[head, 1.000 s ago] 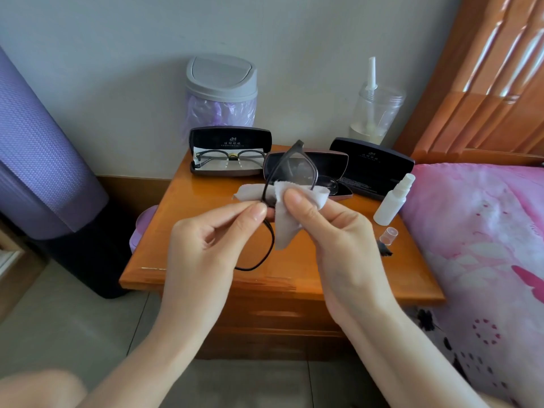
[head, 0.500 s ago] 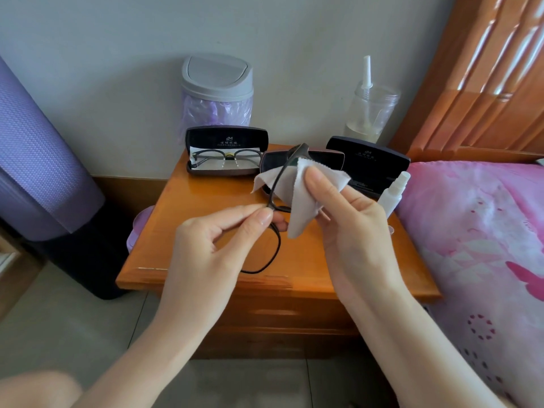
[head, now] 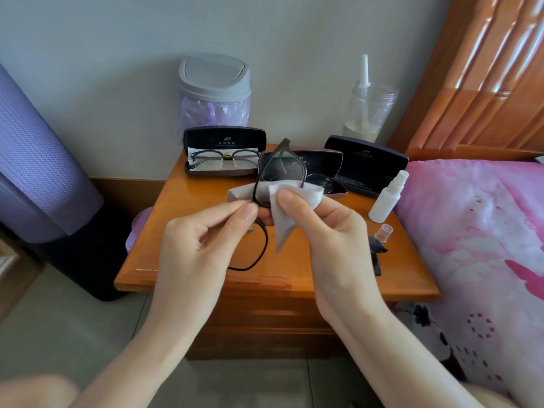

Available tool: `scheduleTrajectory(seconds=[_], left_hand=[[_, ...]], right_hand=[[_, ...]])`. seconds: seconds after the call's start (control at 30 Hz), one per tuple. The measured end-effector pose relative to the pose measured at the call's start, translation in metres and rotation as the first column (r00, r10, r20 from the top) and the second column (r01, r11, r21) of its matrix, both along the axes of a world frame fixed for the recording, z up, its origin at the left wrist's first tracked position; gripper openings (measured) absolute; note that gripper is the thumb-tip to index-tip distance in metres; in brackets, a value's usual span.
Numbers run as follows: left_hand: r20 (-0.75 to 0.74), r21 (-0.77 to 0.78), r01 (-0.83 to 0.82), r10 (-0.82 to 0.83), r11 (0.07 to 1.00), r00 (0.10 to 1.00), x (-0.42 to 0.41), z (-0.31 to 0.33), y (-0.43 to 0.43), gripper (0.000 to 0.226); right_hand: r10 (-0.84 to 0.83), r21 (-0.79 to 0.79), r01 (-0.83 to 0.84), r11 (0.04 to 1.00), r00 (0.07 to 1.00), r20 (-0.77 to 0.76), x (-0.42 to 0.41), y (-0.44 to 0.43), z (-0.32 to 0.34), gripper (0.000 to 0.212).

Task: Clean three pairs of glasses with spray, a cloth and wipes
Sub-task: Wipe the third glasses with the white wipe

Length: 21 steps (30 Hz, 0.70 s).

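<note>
Above the desk point(head: 188, 207), the left hand point(head: 194, 248) pinches the dark-framed glasses point(head: 281, 169) between thumb and forefinger, one lens raised and the other hanging below. The right hand point(head: 332, 237) pinches a pale cloth point(head: 284, 201) folded over the raised lens's lower edge. Behind, the lens partly hides the middle case point(head: 323, 178). An uncapped spray bottle point(head: 387, 197) stands at the right, near its clear cap point(head: 384, 232).

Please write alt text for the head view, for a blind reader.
Two hands clean dark-framed glasses over a wooden nightstand: the left hand pinches the frame, the right hand holds a pale cloth on a lens. Behind, an open case holds another pair, and a white spray bottle stands at the right.
</note>
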<state>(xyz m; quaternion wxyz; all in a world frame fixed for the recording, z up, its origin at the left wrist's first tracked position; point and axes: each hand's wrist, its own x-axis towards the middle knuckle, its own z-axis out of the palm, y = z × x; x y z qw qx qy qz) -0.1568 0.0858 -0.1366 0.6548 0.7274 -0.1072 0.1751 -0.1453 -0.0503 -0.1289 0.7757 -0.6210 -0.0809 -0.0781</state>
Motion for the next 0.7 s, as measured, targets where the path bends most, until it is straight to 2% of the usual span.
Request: scheduleTrajectory(seconds=[0.27, 0.43, 0.57, 0.7], left_hand=[[0.002, 0.057, 0.011, -0.011, 0.998, 1.0, -0.0027, -0.0033, -0.0044, 0.019], [0.023, 0.059, 0.017, -0.018, 0.998, 1.0, -0.0043, -0.002, -0.0059, 0.016], [0.016, 0.05, -0.008, 0.007, 0.999, 1.0, -0.0034, -0.0024, -0.0058, 0.012], [0.009, 0.064, 0.015, -0.016, 0.998, 1.0, -0.0042, -0.0046, -0.0078, 0.025]], right_hand=[[-0.155, 0.002, 0.155, 0.988, 0.987, -0.049, 0.0087, -0.0074, 0.0068, 0.03], [-0.085, 0.029, 0.088, 0.996, 0.993, -0.084, 0.0045, -0.0048, 0.0017, 0.018], [-0.061, 0.03, 0.064, 0.998, 0.994, -0.093, 0.0012, -0.0007, 0.0025, 0.017], [-0.103, 0.05, 0.109, 0.993, 0.989, -0.101, 0.0045, -0.0039, 0.0072, 0.023]])
